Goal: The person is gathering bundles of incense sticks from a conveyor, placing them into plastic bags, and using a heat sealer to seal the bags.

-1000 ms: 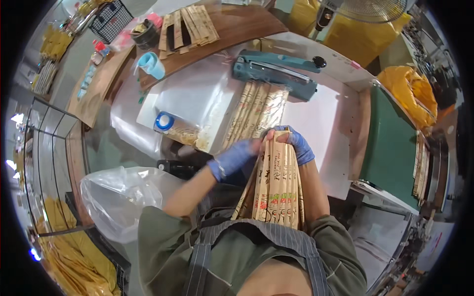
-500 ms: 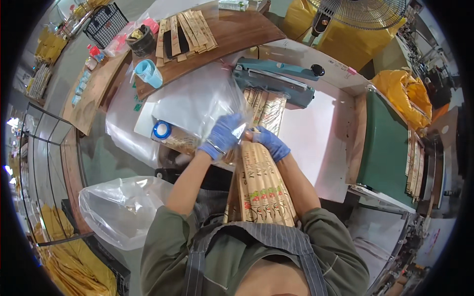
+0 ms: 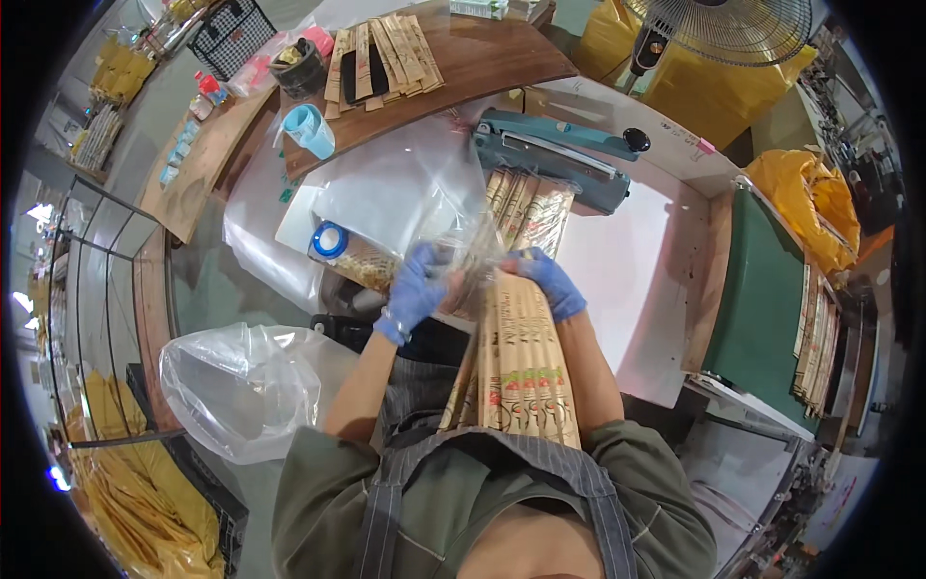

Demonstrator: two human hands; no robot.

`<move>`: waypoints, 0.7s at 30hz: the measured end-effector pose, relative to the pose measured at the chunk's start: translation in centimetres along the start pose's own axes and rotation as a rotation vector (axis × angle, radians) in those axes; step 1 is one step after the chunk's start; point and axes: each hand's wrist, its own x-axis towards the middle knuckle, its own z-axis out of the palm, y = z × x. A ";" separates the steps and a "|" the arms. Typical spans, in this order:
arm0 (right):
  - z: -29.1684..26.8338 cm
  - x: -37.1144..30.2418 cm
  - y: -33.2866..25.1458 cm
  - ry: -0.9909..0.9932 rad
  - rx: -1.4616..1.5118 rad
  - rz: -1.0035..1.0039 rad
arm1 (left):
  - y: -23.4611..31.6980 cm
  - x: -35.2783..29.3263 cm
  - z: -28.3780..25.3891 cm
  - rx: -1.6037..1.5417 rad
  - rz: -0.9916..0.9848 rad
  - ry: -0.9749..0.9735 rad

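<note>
Both gloved hands meet just below the sealer [image 3: 555,159]: the left hand [image 3: 417,289] pinches a clear bag [image 3: 415,193], the right hand [image 3: 548,280] grips the top of one bundle [image 3: 521,372] of packets leaning against the chest.

Two blue-gloved hands, left [image 3: 417,289] and right [image 3: 548,280]; one teal heat sealer [image 3: 555,154]; one fan [image 3: 719,29] (partly cropped); one light-blue tape roll [image 3: 309,130].
</note>
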 end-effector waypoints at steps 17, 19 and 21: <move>3.2 -6.8 2.1 -0.054 0.361 -0.127 | 1.6 -7.2 8.9 0.704 0.304 0.236; -0.2 -10.9 3.2 0.001 0.380 -0.239 | 2.1 -5.0 11.8 0.790 0.486 0.148; 3.4 -16.9 3.9 0.258 0.513 -0.217 | 3.8 -6.1 13.4 0.988 0.657 -0.098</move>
